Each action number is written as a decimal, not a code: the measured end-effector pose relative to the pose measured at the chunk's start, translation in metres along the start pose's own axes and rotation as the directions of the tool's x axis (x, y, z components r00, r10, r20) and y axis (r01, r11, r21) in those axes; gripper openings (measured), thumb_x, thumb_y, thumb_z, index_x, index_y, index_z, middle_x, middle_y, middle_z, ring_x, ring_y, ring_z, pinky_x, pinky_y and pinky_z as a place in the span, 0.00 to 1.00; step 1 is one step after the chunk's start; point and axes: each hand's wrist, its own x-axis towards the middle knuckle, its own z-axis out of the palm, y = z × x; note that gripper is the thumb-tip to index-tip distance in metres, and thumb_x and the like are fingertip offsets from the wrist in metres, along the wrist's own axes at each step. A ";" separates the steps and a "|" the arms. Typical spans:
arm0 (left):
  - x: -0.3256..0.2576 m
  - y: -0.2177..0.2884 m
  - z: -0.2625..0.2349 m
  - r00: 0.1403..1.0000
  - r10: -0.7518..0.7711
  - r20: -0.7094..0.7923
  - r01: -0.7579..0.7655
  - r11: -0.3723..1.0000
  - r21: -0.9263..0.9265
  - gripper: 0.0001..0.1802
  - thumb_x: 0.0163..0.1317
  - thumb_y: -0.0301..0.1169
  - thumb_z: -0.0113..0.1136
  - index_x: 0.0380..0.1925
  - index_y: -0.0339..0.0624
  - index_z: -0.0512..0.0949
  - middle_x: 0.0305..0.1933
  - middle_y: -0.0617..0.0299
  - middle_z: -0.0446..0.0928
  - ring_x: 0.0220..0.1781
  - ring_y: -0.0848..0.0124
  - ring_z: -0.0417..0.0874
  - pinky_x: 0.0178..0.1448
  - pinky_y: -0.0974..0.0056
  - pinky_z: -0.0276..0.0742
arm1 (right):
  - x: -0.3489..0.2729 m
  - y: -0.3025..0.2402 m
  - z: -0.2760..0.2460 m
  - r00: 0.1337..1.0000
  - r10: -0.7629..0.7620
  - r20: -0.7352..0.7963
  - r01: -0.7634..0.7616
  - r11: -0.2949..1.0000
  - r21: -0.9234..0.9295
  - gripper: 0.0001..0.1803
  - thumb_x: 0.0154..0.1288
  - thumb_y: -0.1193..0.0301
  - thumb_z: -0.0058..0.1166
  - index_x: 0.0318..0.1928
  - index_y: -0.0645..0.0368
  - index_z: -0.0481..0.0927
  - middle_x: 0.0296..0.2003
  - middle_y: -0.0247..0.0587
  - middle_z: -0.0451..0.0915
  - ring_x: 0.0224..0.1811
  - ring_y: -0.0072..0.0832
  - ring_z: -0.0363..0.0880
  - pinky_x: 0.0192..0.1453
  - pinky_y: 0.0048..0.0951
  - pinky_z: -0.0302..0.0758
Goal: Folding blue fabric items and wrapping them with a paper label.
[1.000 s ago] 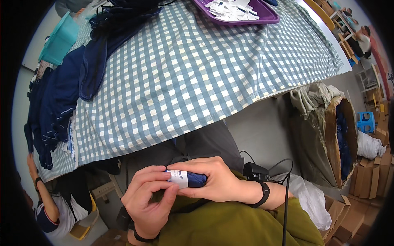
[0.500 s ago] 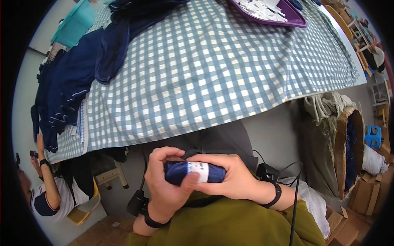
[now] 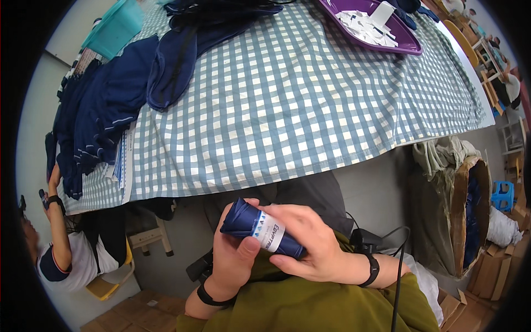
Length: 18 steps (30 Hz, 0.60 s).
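A rolled dark-blue cloth bundle (image 3: pixel 250 224) with a white paper band around its middle lies across both palms below the table edge. My left hand (image 3: pixel 232 265) cups it from underneath, thumb pressed on the band. My right hand (image 3: pixel 310 243) wraps over its right end, fingers along the roll. Both wrists wear dark bands, and olive-green sleeves cover my forearms.
A table under a blue-and-white checked cloth (image 3: pixel 287 105) fills the upper view. Dark-blue garments (image 3: pixel 127 88) pile at its left, a purple tray (image 3: pixel 370 30) of white slips sits at the far right. Another person (image 3: pixel 61 249) sits at lower left. A cardboard bin (image 3: pixel 470 216) stands right.
The bundle has turned in my hands, its blue end now tilted up to the left and the white band facing me. My view has shifted slightly along the table.
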 end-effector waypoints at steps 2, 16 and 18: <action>0.004 0.008 0.004 0.998 -0.025 0.050 0.035 0.978 -0.206 0.38 0.57 0.41 0.71 0.61 0.35 0.64 0.56 0.51 0.74 0.56 0.64 0.79 0.60 0.61 0.76 | 0.001 -0.001 0.001 1.000 0.009 -0.024 -0.009 1.000 -0.011 0.37 0.55 0.72 0.69 0.65 0.63 0.67 0.58 0.52 0.73 0.57 0.43 0.75 0.57 0.36 0.76; 0.018 0.004 -0.008 0.991 -0.129 0.031 0.110 0.659 -0.744 0.19 0.47 0.30 0.56 0.41 0.38 0.71 0.34 0.50 0.78 0.38 0.57 0.82 0.47 0.56 0.80 | -0.012 0.009 0.028 0.996 -0.043 -0.072 0.033 0.990 -0.134 0.31 0.41 0.70 0.81 0.44 0.57 0.73 0.43 0.45 0.76 0.40 0.32 0.78 0.38 0.28 0.78; 0.019 0.003 -0.009 0.990 -0.138 0.022 0.108 0.660 -0.743 0.19 0.45 0.30 0.56 0.40 0.38 0.71 0.33 0.50 0.78 0.37 0.57 0.82 0.46 0.56 0.80 | -0.015 0.011 0.031 0.997 -0.043 -0.069 0.032 0.989 -0.144 0.31 0.39 0.69 0.82 0.42 0.57 0.73 0.40 0.43 0.77 0.39 0.31 0.77 0.37 0.27 0.78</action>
